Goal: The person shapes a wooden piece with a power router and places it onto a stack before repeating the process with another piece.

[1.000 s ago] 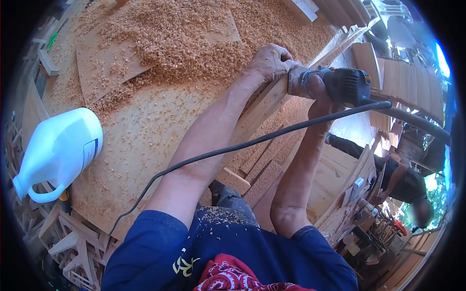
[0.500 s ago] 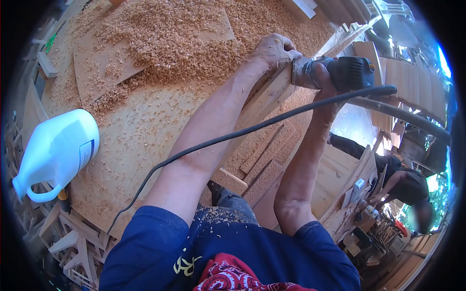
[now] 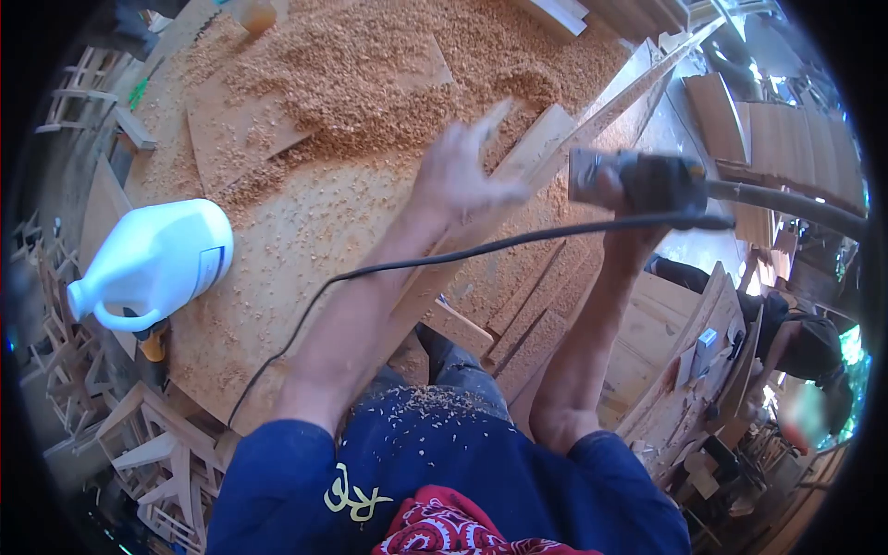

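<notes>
My left hand [image 3: 458, 176], blurred by motion, has its fingers spread beside a long wooden board [image 3: 546, 139]; its thumb reaches across the board, though contact is hard to judge. In my right hand [image 3: 609, 190] is a corded trim router [image 3: 671, 180], with a dark body and flat metal base, held on its side. The base is apart from the board, to the right of its far end. A black cord [image 3: 481, 250] runs from the router across my left forearm.
Wood shavings [image 3: 370, 83] are heaped over the worktable [image 3: 277, 222]. A white jug [image 3: 157, 259] lies at the left near stacked wooden pieces [image 3: 166, 453]. Loose strips [image 3: 536, 287] lie below the board. Another person [image 3: 795, 342] bends over at the right.
My left hand has come off the board's far end, moved nearer and spread its fingers. The router has moved away from the board, slightly right and nearer. The view has shifted a little.
</notes>
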`<action>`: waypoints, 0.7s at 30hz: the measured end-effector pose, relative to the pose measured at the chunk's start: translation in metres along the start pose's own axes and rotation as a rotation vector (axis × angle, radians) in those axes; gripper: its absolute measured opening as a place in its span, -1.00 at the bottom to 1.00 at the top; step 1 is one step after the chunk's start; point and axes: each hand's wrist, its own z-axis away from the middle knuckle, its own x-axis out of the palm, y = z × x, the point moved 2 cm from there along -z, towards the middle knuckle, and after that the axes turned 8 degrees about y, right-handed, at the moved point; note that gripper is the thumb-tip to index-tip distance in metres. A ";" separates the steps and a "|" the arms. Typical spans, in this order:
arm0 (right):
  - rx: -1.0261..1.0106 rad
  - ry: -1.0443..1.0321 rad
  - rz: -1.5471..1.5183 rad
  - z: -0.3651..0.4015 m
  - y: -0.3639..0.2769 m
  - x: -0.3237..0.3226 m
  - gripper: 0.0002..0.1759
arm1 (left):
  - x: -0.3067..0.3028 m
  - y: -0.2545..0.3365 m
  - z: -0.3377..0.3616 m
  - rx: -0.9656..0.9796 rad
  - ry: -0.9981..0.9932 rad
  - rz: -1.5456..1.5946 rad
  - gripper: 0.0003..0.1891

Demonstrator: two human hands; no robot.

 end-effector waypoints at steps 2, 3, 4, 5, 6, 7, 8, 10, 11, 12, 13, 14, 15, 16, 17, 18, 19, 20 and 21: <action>0.048 -0.024 0.059 0.028 -0.015 -0.024 -0.35 | 0.018 -0.012 0.059 0.069 0.111 -0.161 0.15; 0.103 -0.019 0.072 0.045 -0.023 -0.036 -0.31 | 0.015 -0.001 0.080 -0.010 0.028 -0.222 0.07; 0.172 0.038 0.042 0.061 -0.030 -0.042 -0.29 | 0.012 0.006 0.091 -0.089 -0.050 -0.283 -0.01; 0.243 0.091 0.015 0.076 -0.040 -0.050 -0.27 | 0.020 -0.001 0.096 -0.081 -0.033 -0.291 -0.03; 0.297 0.103 -0.034 0.087 -0.050 -0.058 -0.26 | 0.038 -0.018 0.102 -0.072 -0.018 -0.298 -0.05; 0.348 0.117 -0.082 0.098 -0.061 -0.066 -0.26 | 0.039 -0.019 0.103 -0.060 -0.003 -0.304 -0.07; 0.399 0.132 -0.130 0.110 -0.071 -0.075 -0.25 | 0.040 -0.021 0.104 -0.067 -0.013 -0.189 -0.10; 0.325 0.089 -0.050 0.130 -0.087 -0.100 -0.26 | 0.021 -0.009 0.096 -0.081 -0.041 0.041 -0.16; 0.307 0.104 0.010 0.142 -0.100 -0.110 -0.27 | 0.011 -0.002 0.089 0.039 -0.062 0.183 -0.18; 0.289 0.117 0.069 0.154 -0.115 -0.120 -0.28 | -0.004 0.016 0.085 0.068 -0.105 0.267 -0.19; 0.278 0.133 0.075 0.163 -0.129 -0.129 -0.29 | -0.022 0.045 0.079 0.101 -0.144 0.349 -0.20; 0.294 0.172 0.089 0.176 -0.143 -0.140 -0.29 | -0.038 0.073 0.075 0.161 -0.185 0.380 -0.22; 0.305 0.209 0.099 0.188 -0.157 -0.149 -0.28 | -0.056 0.102 0.071 0.223 -0.220 0.409 -0.24; 0.317 0.246 0.106 0.200 -0.171 -0.159 -0.28 | -0.076 0.134 0.074 0.300 -0.239 0.374 -0.27; 0.308 0.222 0.149 0.211 -0.183 -0.171 -0.28 | -0.093 0.165 0.077 0.378 -0.256 0.334 -0.30; 0.296 0.243 0.138 0.222 -0.194 -0.181 -0.29 | -0.105 0.193 0.081 0.453 -0.223 0.296 -0.33; 0.289 0.261 0.128 0.233 -0.205 -0.190 -0.29 | -0.110 0.215 0.085 0.524 -0.193 0.258 -0.35; 0.283 0.276 0.112 0.242 -0.213 -0.198 -0.29 | -0.105 0.233 0.081 0.606 -0.110 0.197 -0.38; 0.282 0.300 0.108 0.253 -0.217 -0.208 -0.29 | -0.102 0.247 0.077 0.684 -0.029 0.132 -0.41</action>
